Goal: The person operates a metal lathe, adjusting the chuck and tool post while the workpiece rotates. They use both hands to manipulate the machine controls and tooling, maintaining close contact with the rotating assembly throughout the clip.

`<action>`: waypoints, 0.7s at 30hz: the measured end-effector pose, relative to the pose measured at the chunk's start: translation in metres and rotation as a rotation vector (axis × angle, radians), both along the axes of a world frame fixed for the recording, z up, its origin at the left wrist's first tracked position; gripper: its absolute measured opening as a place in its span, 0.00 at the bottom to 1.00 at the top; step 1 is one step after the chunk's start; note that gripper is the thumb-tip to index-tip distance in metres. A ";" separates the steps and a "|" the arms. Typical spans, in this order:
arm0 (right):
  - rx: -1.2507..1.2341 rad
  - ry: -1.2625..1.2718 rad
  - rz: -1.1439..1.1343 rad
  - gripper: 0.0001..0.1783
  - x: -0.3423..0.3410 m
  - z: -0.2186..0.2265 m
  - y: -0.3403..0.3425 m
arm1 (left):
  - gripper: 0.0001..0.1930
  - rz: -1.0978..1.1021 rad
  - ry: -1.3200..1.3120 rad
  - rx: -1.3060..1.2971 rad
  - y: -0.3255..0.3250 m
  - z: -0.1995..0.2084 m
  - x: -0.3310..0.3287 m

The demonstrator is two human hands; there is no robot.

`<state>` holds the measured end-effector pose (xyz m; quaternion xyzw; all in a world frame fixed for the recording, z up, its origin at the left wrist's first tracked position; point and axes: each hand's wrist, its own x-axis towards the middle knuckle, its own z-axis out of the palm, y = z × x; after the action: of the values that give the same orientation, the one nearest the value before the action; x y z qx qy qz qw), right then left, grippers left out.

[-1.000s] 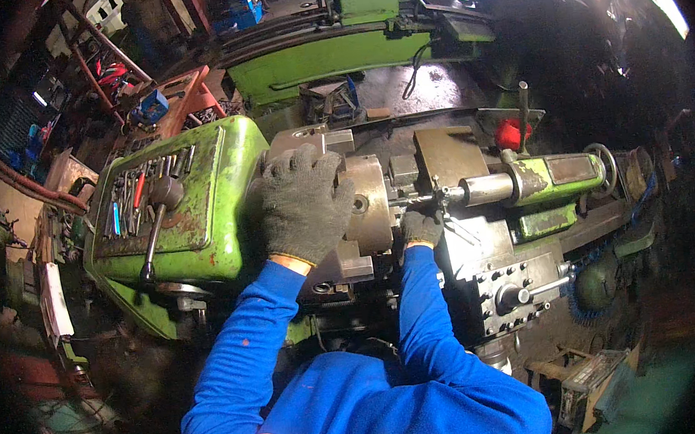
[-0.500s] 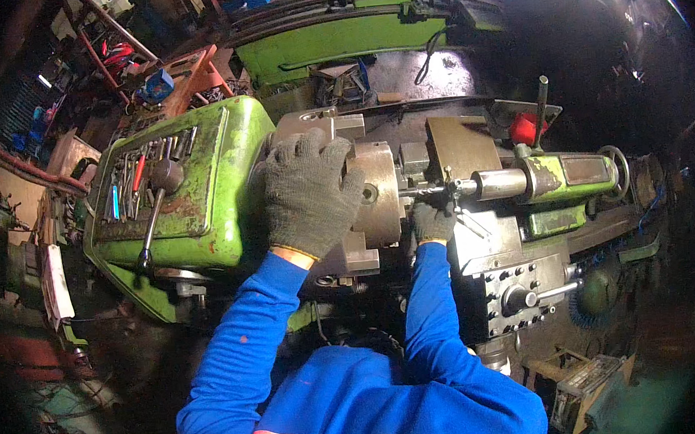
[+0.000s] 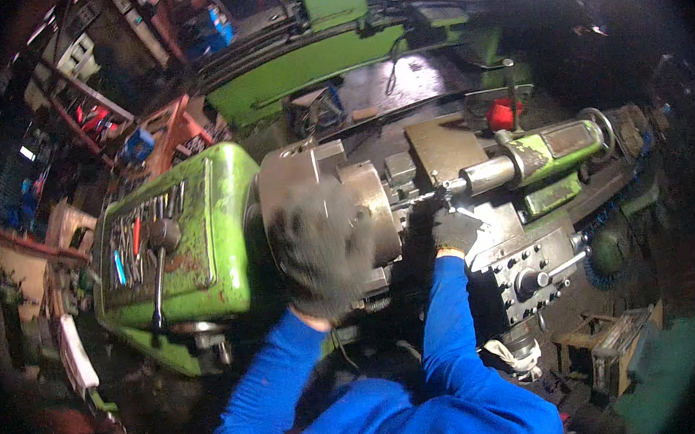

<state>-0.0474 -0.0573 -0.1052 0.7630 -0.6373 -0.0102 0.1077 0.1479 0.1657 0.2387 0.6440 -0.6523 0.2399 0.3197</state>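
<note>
My left hand (image 3: 323, 247), in a dark grey knit glove, is smeared by motion in front of the big steel lathe chuck (image 3: 288, 169). Its fingers cannot be made out. A bright round steel workpiece (image 3: 371, 203) sits in the chuck's jaws. Between workpiece and tailstock lies a slim tool (image 3: 421, 200), held in line with the tailstock quill (image 3: 489, 174). Just below that tool's holder is my gloved right hand (image 3: 456, 231), fingers curled upward against it. A thin bright handle (image 3: 471, 215) sticks out beside the fingers; what they grip is partly hidden.
The green headstock (image 3: 221, 219) at left carries small tools and a lever (image 3: 159, 285). At right are the green tailstock (image 3: 559, 151), a red ball-shaped object (image 3: 504, 113) and the tool post (image 3: 532, 281). Another green machine (image 3: 303, 69) stands behind.
The view has tilted and shifted. My left hand has moved lower across the chuck and is now blurred. My right hand has come closer to the thin handle by the tool holder.
</note>
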 end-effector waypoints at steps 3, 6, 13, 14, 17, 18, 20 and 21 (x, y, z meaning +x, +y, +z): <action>-0.019 -0.361 0.009 0.16 0.003 0.000 -0.001 | 0.13 -0.311 0.239 0.061 0.014 -0.043 -0.067; 0.072 -1.224 -0.093 0.16 -0.030 0.001 0.008 | 0.14 -0.456 0.733 0.115 -0.017 -0.103 -0.129; 0.306 -2.858 -0.325 0.17 -0.026 0.029 0.036 | 0.26 0.022 1.315 0.368 -0.110 -0.212 -0.143; 0.273 -2.894 -0.336 0.17 -0.028 0.031 0.036 | 0.21 0.032 1.157 0.445 -0.124 -0.224 -0.142; 0.260 -3.016 -0.351 0.18 -0.018 0.034 0.040 | 0.13 0.164 0.179 0.781 -0.159 -0.237 -0.122; 0.232 -3.040 -0.338 0.19 -0.017 0.036 0.035 | 0.13 0.144 0.051 0.905 -0.175 -0.244 -0.118; 0.205 -3.120 -0.325 0.20 -0.016 0.036 0.028 | 0.13 0.090 0.127 0.768 -0.174 -0.268 -0.112; 0.216 -3.125 -0.316 0.20 -0.018 0.036 0.028 | 0.13 0.070 0.163 0.691 -0.175 -0.278 -0.107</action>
<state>-0.0655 -0.0292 -0.0688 0.0491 0.1806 -0.7027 0.6864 0.0406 -0.0096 -0.0392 0.7530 -0.6449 -0.0362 0.1255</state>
